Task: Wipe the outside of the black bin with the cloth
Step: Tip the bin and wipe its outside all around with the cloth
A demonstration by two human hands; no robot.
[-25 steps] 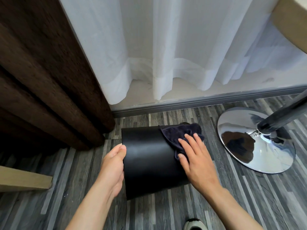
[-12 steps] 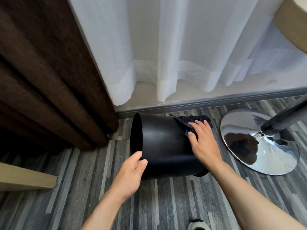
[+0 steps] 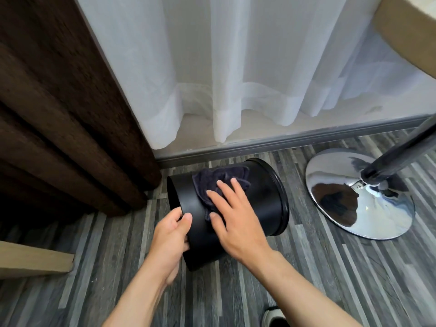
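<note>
The black bin (image 3: 264, 199) lies on its side on the grey plank floor, its open mouth facing left and its base to the right. A dark cloth (image 3: 219, 179) is spread over the upper side of the bin near the mouth. My right hand (image 3: 233, 215) lies flat on the cloth, fingers apart, pressing it against the bin's wall. My left hand (image 3: 171, 237) grips the bin's rim at the mouth, thumb outside and fingers curled inside.
A brown curtain (image 3: 59, 114) hangs at the left and a white sheer curtain (image 3: 236, 67) behind the bin. A chrome pedestal base (image 3: 358, 199) with its pole stands to the right. A wooden edge (image 3: 33, 260) juts in at the left. A shoe tip (image 3: 273, 318) shows at the bottom.
The bin has been turned so its mouth faces more to the left. My right hand slid the cloth from the base end toward the mouth. My left hand closed on the rim.
</note>
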